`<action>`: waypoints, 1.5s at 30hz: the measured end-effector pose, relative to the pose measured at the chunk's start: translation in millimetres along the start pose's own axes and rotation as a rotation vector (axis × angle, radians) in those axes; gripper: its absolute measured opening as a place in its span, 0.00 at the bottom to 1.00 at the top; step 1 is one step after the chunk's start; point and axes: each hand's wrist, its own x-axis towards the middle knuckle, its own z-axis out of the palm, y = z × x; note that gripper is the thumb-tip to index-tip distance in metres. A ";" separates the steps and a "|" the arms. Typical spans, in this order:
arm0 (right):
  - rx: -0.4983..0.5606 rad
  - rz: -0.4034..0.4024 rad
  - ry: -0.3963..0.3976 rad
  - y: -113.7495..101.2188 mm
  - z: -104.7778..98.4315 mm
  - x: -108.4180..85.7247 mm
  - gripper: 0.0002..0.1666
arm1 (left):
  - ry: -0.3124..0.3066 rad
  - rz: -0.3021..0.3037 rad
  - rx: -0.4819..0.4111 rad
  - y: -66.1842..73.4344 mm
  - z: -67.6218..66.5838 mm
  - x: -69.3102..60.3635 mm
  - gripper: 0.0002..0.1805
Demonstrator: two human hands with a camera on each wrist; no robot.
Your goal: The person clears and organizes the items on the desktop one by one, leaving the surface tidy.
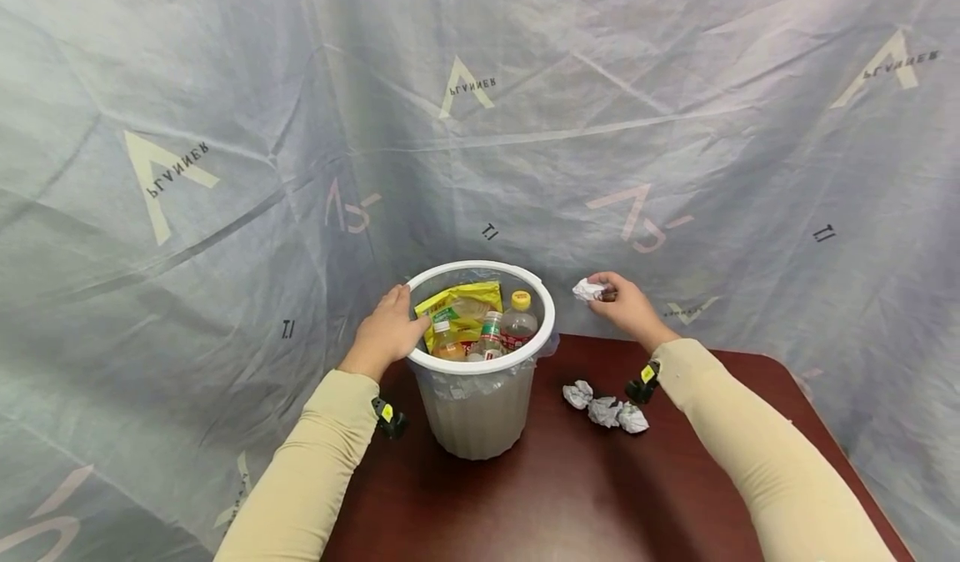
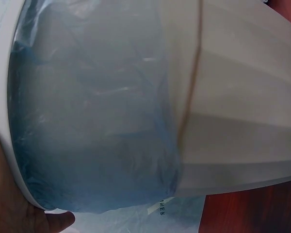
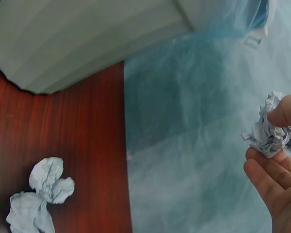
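– Why was the bin touched by the left hand?
– Its white rim was gripped, the thumb laid over it, probably so that tipping was prevented; how firmly, it could not be told.
– And how was the right hand used?
– Well apart from the left, between its thumb and fingers, one crumpled paper was pinched in the air near the rim. Three more paper balls were seen on the table beside the bin, perhaps kept close for convenience.
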 end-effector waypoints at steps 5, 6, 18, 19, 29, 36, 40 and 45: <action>0.038 -0.035 -0.001 -21.0 0.3 1.9 0.25 | 0.000 0.002 0.007 0.8 -3.1 0.0 0.45; 0.048 -0.043 -0.007 -25.1 0.4 2.0 0.25 | -0.001 0.002 0.009 0.9 -3.3 0.0 0.45; 0.170 -0.143 -0.079 -81.8 7.8 -7.3 0.27 | -0.007 -0.005 0.011 -1.9 1.6 1.3 0.45; 0.178 -0.148 -0.087 -85.9 9.4 -8.6 0.27 | -0.008 -0.005 0.011 -2.0 1.6 1.2 0.46; 0.203 -0.194 -0.128 -118.3 18.4 -22.1 0.27 | -0.008 -0.001 0.010 -2.3 0.1 1.4 0.45; 0.249 -0.258 -0.162 -132.9 23.7 -29.5 0.26 | 0.006 0.005 0.011 -1.7 -1.3 2.4 0.45; 0.274 -0.261 -0.214 -135.5 27.2 -32.8 0.25 | 0.007 0.003 0.014 -0.7 -1.7 1.2 0.45; 0.279 -0.309 -0.293 -134.2 28.6 -36.0 0.27 | 0.004 0.006 0.017 0.4 -1.7 -0.5 0.45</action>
